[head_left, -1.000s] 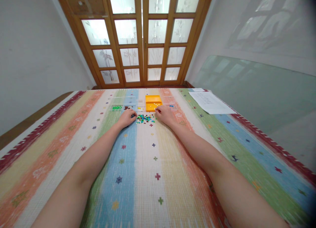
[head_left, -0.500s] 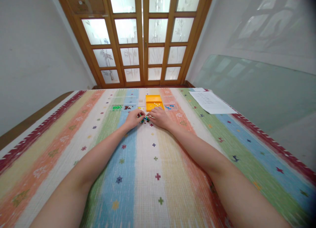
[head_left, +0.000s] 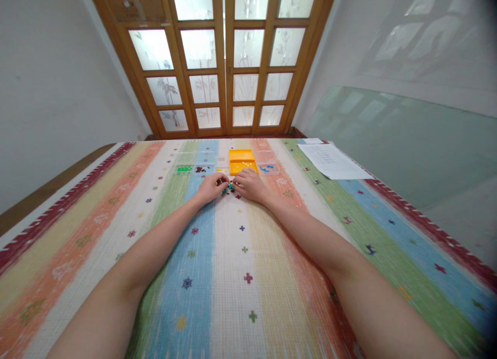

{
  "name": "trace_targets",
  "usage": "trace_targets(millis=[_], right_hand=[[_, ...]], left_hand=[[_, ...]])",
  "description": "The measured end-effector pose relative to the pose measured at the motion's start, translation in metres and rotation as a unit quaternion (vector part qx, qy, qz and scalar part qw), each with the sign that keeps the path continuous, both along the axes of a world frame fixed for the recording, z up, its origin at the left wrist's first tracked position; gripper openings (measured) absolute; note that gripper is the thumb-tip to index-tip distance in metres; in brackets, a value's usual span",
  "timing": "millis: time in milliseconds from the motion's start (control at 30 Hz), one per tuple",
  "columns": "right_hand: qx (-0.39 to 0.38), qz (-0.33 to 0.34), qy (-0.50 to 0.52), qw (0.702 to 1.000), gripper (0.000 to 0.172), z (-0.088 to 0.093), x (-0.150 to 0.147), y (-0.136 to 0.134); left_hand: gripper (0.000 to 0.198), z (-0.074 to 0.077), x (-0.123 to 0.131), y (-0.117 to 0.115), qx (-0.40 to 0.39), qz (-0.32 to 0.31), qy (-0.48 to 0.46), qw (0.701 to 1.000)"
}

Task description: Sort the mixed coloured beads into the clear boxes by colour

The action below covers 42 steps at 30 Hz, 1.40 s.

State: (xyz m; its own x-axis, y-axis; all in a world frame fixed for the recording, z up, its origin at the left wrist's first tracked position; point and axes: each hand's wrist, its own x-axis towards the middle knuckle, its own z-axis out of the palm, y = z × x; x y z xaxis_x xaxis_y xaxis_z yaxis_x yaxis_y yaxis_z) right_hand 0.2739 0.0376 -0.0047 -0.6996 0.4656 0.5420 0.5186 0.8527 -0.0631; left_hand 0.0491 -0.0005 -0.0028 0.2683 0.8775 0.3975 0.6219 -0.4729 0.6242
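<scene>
Coloured pieces (head_left: 229, 187) lie between left hand (head_left: 210, 187), right hand (head_left: 251, 185).

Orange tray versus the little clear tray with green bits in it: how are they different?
The orange tray is opaque and bright, while the clear tray is see-through. The orange tray looks bigger than the clear tray. The orange tray holds a few pale pieces, and the clear tray holds green pieces. Both lie flat on the striped cloth and hold small pieces.

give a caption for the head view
Left hand and right hand cup small multicoloured pieces near an orange square tray on striped cloth
</scene>
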Motion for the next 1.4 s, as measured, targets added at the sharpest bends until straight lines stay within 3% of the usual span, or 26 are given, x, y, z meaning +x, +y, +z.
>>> trace_targets(millis=[167, 300, 400, 867, 1133, 1400], right_hand=[[-0.018, -0.114, 0.097, 0.989, 0.019, -0.004, 0.017, 0.017], [-0.044, -0.251, 0.138, 0.957, 0.020, -0.008, 0.034, 0.034], [-0.064, -0.304, 0.129, 0.942, 0.021, -0.011, 0.041, 0.042], [-0.079, -0.285, 0.086, 0.951, 0.025, -0.009, 0.036, 0.039], [-0.077, -0.243, 0.087, 0.963, 0.024, -0.008, 0.031, 0.033], [-0.071, -0.231, 0.061, 0.968, 0.023, 0.001, 0.028, 0.024]], left_hand=[[0.022, 0.001, -0.028, 0.012, -0.034, -0.005, 0.005, 0.999], [0.024, 0.005, -0.057, 0.018, -0.126, -0.079, -0.001, 0.989], [0.024, 0.007, -0.066, 0.017, -0.162, -0.132, 0.022, 0.978], [0.032, 0.014, -0.069, 0.017, -0.220, -0.218, 0.090, 0.947], [0.028, 0.008, -0.067, 0.018, -0.192, -0.189, 0.105, 0.957], [0.025, -0.001, -0.043, 0.010, -0.071, -0.099, 0.125, 0.985]])
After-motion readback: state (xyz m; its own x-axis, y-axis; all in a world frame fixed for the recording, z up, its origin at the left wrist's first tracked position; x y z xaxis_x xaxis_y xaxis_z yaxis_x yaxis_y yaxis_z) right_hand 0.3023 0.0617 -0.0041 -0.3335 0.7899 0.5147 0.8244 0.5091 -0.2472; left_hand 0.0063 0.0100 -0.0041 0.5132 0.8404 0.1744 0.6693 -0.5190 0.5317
